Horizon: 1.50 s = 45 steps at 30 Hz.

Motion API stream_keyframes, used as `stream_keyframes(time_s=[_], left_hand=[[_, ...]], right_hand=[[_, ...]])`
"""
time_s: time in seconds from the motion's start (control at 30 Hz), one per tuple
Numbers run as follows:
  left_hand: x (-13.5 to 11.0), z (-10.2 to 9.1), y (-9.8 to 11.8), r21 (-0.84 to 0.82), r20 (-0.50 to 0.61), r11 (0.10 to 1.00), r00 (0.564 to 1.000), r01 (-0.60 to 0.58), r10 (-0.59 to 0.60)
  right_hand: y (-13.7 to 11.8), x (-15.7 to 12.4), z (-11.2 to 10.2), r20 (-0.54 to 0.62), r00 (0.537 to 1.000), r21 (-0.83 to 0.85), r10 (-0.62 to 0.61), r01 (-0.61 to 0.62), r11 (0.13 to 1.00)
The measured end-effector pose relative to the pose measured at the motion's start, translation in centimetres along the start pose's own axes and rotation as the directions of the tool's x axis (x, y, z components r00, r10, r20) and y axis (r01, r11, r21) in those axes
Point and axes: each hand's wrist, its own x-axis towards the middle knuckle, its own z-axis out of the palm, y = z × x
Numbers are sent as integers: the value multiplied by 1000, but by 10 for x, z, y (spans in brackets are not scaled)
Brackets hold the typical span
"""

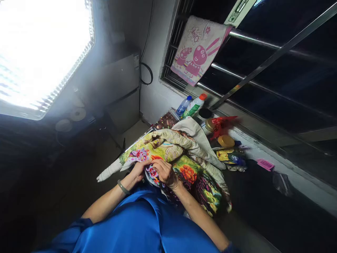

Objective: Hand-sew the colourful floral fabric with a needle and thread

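Both hands, left (138, 171) and right (165, 172), pinch a crumpled, bright floral cloth (168, 154), seemingly quilted.

Bright lamp (39, 52), barred window (263, 70), grey wall (155, 52).

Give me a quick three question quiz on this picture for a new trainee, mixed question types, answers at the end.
1. True or false: both hands rest on the flowered cloth.
2. Which wrist wears the bracelet? A left, B right.
3. Fill in: the towel printed with pink cartoon figures hangs on the window ____.

Key
1. True: the left hand and right hand both press on it.
2. A.
3. Bars.
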Motion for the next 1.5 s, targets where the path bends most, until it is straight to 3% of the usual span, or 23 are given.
stream_keyframes(time_s=[0.13, 0.4, 0.5, 0.57, 0.63, 0.7, 0.73, 0.87, 0.97, 1.03, 1.23, 1.5], left_hand=[[-7, 5, 4, 2, -2, 1000, 1000, -16, 16], [-15, 11, 7, 40, -40, 996, 995, -84, 86], [-15, 12, 6, 42, -45, 994, 994, -96, 98], [-16, 12, 6, 46, -41, 995, 995, -93, 94], [-16, 13, 5, 49, -31, 995, 996, -85, 86], [-16, 12, 5, 52, -20, 995, 996, -82, 84], [-16, 12, 5, 52, -15, 995, 996, -86, 87], [-14, 11, 4, 40, -6, 991, 992, -128, 128], [-13, 11, 4, 24, -10, 990, 991, -136, 136], [-13, 11, 3, 14, -9, 991, 991, -132, 133], [-12, 10, 2, 17, 12, 990, 990, -138, 138], [-15, 13, 4, 29, 15, 989, 989, -147, 147]], right_hand=[[-16, -6, 0, -69, 996, 199, 60, -46, 979], [-30, 1, 2, -114, 993, 166, -39, 58, 984], [-26, 1, 1, -137, 987, 220, 81, -49, 974], [-19, -1, 0, -118, 939, 238, 323, -290, 927], [-10, -2, 0, -63, 819, 201, 570, -549, 811], [0, -2, -2, 7, 724, 111, 690, -686, 719], [4, -1, -4, 41, 708, 68, 705, -706, 705], [9, 4, -9, 204, 741, 66, 640, -663, 746], [7, 7, -9, 294, 719, 108, 630, -680, 726], [6, 7, -9, 298, 706, 71, 643, -688, 722], [8, 9, -12, 292, 732, -141, 616, -604, 785], [6, 12, -16, 363, 746, -162, 558, -539, 827]])
